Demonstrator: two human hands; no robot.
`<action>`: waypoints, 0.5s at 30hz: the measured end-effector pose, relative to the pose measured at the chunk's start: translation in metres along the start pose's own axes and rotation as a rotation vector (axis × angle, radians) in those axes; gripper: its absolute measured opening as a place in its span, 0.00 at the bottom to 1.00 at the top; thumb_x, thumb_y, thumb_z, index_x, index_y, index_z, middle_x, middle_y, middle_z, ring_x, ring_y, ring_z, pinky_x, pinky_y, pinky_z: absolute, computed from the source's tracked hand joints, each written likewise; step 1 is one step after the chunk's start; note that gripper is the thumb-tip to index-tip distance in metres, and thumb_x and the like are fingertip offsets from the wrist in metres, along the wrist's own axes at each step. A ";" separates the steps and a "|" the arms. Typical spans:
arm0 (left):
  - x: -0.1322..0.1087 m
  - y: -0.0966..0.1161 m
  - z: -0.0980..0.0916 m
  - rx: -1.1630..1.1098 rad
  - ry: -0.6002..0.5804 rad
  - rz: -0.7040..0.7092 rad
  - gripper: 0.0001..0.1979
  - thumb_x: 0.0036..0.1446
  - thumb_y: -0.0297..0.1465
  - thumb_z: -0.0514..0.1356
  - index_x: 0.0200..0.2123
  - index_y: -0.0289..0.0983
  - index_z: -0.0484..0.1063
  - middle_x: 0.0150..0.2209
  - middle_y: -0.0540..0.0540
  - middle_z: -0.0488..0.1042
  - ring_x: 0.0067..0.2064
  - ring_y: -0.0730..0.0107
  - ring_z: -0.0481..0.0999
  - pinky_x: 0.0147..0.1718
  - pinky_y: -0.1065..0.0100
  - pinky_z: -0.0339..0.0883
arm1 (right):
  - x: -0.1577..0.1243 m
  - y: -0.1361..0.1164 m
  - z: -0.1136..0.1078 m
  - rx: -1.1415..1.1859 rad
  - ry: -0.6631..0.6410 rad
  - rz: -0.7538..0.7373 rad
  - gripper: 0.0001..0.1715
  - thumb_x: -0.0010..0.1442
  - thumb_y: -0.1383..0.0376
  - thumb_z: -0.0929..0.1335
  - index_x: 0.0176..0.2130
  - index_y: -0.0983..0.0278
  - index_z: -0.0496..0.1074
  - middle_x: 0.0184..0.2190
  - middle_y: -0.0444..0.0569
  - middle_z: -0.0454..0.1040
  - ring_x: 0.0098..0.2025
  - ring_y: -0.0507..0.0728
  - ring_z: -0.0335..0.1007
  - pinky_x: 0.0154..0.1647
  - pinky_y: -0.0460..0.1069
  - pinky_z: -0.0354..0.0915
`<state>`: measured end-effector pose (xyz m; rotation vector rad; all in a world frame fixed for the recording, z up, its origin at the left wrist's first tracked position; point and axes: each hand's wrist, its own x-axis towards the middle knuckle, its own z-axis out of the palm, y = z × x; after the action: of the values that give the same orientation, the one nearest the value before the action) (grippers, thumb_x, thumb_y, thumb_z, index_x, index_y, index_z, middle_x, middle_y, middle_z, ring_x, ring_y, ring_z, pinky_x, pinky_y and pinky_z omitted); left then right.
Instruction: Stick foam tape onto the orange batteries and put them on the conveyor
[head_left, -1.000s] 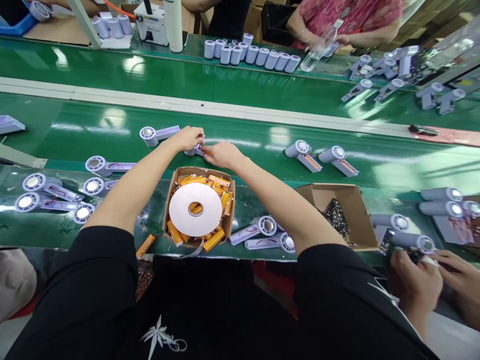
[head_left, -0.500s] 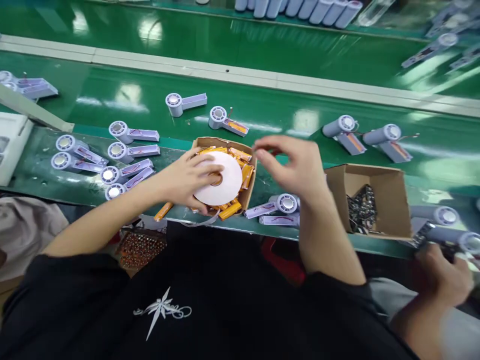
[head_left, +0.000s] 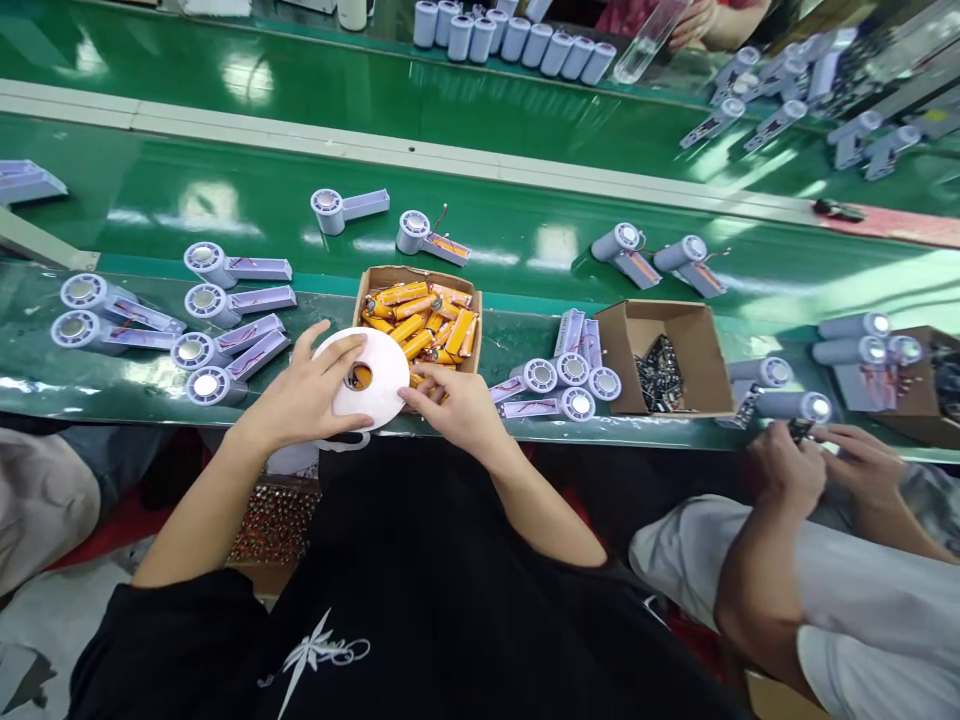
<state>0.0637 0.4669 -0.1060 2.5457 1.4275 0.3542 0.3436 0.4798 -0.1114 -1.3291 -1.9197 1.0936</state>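
My left hand (head_left: 300, 392) is wrapped over the left side of a wide roll of white tape (head_left: 388, 368), fingers across its face and thumb under its lower edge. At the roll's right edge, my right hand (head_left: 466, 408) is closed, thumb and fingertips pinching there. A loose strip of tape (head_left: 346, 443) curls below the roll. Just behind the roll stands a cardboard box (head_left: 478, 312) of orange wrapped batteries (head_left: 409, 328), partly covered by the roll and my right hand. To the right of that hand lie several lavender fan housings (head_left: 538, 376) with hollow handles.
More fan housings (head_left: 206, 262) lie to the left and on the green conveyor belt (head_left: 255, 210). At right, another cardboard box (head_left: 703, 345) holds small dark parts. A co-worker's hands (head_left: 795, 465) handle a housing farther right. Across the belt, a person's hand (head_left: 694, 22) is near upright cylinders.
The tape roll has moved from above the batteries to the box's front left, tilted in my left hand. My right hand has come down and left to the roll's edge. The view has shifted.
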 end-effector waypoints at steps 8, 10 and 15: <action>-0.017 -0.016 0.001 0.011 -0.204 0.062 0.53 0.57 0.38 0.74 0.82 0.45 0.55 0.81 0.35 0.57 0.83 0.23 0.45 0.74 0.27 0.62 | -0.025 0.016 -0.017 0.196 0.228 -0.013 0.20 0.70 0.47 0.71 0.45 0.59 0.82 0.27 0.45 0.81 0.24 0.54 0.74 0.27 0.50 0.70; -0.021 -0.012 -0.005 0.029 -0.117 0.056 0.39 0.60 0.35 0.71 0.74 0.52 0.69 0.77 0.42 0.66 0.83 0.26 0.46 0.75 0.24 0.58 | -0.039 0.016 -0.013 0.297 0.129 0.047 0.22 0.70 0.44 0.71 0.44 0.59 0.80 0.26 0.44 0.79 0.22 0.53 0.72 0.24 0.48 0.67; -0.056 0.004 -0.003 0.088 0.297 -0.166 0.31 0.51 0.40 0.78 0.59 0.52 0.78 0.65 0.41 0.78 0.82 0.23 0.46 0.75 0.17 0.50 | -0.040 -0.006 0.023 0.401 -0.400 0.089 0.37 0.58 0.42 0.81 0.56 0.62 0.78 0.34 0.43 0.82 0.27 0.52 0.76 0.30 0.46 0.70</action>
<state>0.0383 0.4172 -0.1081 2.4982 1.7811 0.6778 0.3363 0.4347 -0.1180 -1.0337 -1.7804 1.7895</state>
